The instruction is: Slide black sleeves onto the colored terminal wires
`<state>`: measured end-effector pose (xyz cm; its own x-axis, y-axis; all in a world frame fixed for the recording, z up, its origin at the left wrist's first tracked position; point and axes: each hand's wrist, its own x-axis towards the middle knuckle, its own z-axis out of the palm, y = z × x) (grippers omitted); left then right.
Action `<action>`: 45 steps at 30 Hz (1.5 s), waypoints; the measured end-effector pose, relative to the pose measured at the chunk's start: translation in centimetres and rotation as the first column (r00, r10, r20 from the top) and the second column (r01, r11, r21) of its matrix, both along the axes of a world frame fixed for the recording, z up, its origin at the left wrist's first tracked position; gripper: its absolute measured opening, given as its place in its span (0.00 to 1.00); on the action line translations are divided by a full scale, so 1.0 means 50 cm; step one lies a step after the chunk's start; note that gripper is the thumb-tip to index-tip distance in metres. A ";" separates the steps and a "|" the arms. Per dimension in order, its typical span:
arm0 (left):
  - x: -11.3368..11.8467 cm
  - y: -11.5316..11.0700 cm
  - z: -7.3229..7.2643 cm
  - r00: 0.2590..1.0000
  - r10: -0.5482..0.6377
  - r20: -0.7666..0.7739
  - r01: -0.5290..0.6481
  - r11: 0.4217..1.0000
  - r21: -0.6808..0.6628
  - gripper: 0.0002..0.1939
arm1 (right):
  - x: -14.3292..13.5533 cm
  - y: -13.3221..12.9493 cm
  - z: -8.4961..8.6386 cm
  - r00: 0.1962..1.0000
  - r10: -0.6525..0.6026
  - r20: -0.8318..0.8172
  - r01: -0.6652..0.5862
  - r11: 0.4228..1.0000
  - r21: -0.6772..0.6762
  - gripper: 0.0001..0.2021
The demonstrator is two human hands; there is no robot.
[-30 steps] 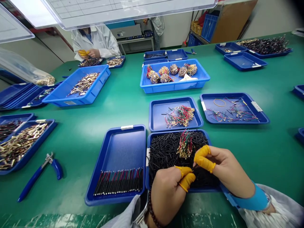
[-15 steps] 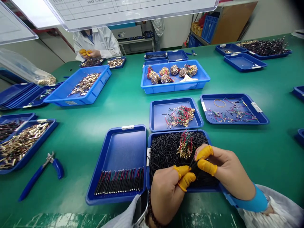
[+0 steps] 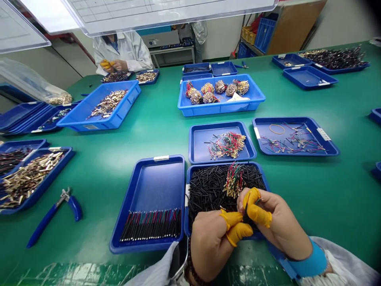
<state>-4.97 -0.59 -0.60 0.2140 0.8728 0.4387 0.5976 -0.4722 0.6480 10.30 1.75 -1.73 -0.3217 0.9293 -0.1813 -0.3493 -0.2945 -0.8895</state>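
Observation:
My left hand [image 3: 212, 242], with yellow finger cots, pinches at a small item hidden between its fingertips, over the front of a tray of black tubes [image 3: 205, 186]. Beside it, my right hand [image 3: 274, 220], also in yellow cots, holds a thin black tube [image 3: 247, 201] upright between thumb and finger. The fingertips of both hands nearly meet. A bundle of red and green wires with gold ends [image 3: 233, 180] lies on the black tubes. Left of that tray, a blue tray [image 3: 157, 184] holds a row of black-sleeved wires [image 3: 151, 225].
Pliers [image 3: 56, 212] lie at the left near trays of gold parts [image 3: 32, 176]. Behind the tubes are a tray of coloured wires [image 3: 228, 145], a tray with loose wires [image 3: 297, 137] and a bin of wire bundles [image 3: 220, 107]. A person [image 3: 122, 51] sits across the table.
My right hand has turned and moved slightly down and left, closer to my left hand. The black tube in its fingers now stands more upright. The whole view has shifted a little.

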 end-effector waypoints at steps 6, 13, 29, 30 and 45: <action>0.001 0.001 -0.005 0.999 -0.038 0.003 0.038 0.997 -0.070 0.22 | -0.005 -0.005 0.010 0.999 -0.019 -0.028 0.017 0.999 -0.038 0.11; 0.004 -0.001 -0.008 0.994 -0.112 0.015 0.113 0.984 -0.135 0.27 | -0.009 -0.008 0.018 0.996 0.056 -0.076 -0.057 0.998 -0.011 0.09; 0.003 0.002 -0.002 0.991 -0.033 -0.128 0.026 0.998 -0.058 0.24 | -0.003 -0.003 0.016 0.990 -0.034 0.137 0.022 0.996 0.089 0.08; 0.003 0.001 -0.002 0.991 -0.029 -0.131 0.021 0.998 -0.060 0.23 | -0.002 -0.003 0.014 0.988 -0.043 0.148 0.031 0.996 0.082 0.08; 0.004 -0.007 -0.012 0.991 -0.016 -0.133 0.018 1.000 0.017 0.17 | -0.005 -0.004 0.020 0.966 0.041 0.254 -0.052 0.998 0.036 0.15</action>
<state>-4.79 -0.94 -1.21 0.2865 0.8608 0.4206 0.6698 -0.4939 0.5545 10.03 1.57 -0.72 -0.3137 0.9229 -0.2233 -0.0979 -0.2654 -0.9592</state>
